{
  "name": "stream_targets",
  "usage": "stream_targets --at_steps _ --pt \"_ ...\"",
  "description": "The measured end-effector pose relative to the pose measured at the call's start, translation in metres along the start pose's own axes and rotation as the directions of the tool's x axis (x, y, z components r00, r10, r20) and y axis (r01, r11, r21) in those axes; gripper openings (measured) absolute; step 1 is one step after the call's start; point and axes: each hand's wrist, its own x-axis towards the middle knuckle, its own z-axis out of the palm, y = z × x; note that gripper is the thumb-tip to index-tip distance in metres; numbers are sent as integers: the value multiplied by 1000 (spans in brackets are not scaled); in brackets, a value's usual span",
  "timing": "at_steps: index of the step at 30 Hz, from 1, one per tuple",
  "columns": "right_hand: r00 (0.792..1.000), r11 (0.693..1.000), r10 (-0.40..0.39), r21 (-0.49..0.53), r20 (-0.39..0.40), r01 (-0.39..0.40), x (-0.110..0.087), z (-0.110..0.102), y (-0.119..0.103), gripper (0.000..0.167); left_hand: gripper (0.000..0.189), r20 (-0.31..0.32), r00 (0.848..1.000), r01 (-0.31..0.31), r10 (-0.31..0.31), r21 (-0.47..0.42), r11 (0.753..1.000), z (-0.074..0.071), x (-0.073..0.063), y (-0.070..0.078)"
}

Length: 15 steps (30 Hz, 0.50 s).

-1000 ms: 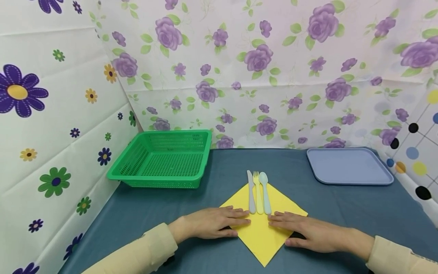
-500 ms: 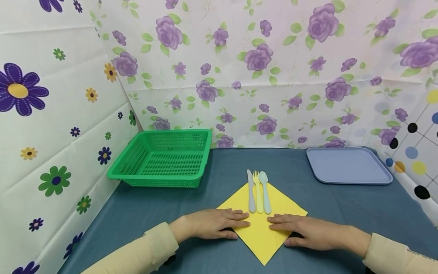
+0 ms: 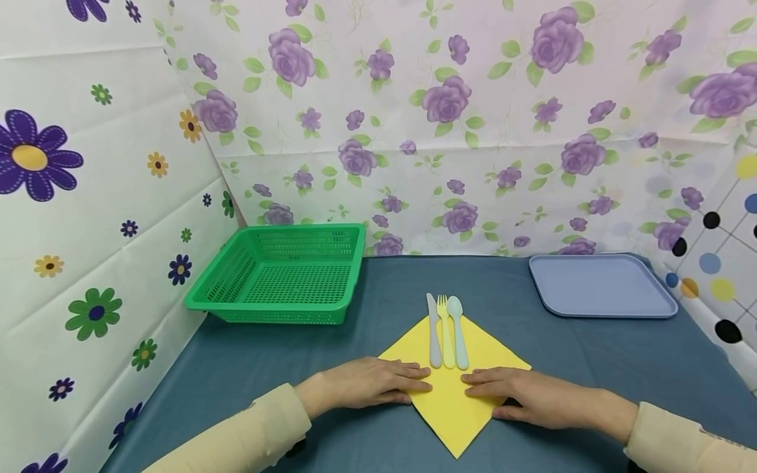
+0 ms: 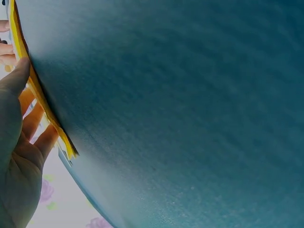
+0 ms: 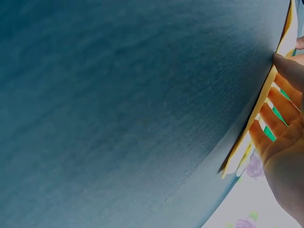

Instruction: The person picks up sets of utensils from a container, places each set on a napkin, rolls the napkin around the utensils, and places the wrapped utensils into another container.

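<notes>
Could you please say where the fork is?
In the head view, the fork lies right of centre, between knife and spoon, its handle on the yellow sheet.

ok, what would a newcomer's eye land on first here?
Likely the bright yellow napkin, set corner-on at the near middle of the table, with knife, fork and spoon on its far half. The left grip and right grip rest on its sides. Next, the big green basket at the far left.

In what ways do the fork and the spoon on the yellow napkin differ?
The fork is yellow; the spoon is pale blue-green. The fork ends in tines, the spoon in a rounded bowl. Both lie with their handles on the yellow napkin, side by side.
</notes>
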Motion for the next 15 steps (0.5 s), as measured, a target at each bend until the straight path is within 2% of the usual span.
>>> stream_targets --at_steps 10,15 --pt "996 996 83 33 35 -84 2 -2 -3 53 36 -56 998 22 -24 -35 999 2 5 0" --pt "993 992 114 45 36 -115 4 -3 -5 53 37 -75 996 33 -37 -49 998 1 6 -1"
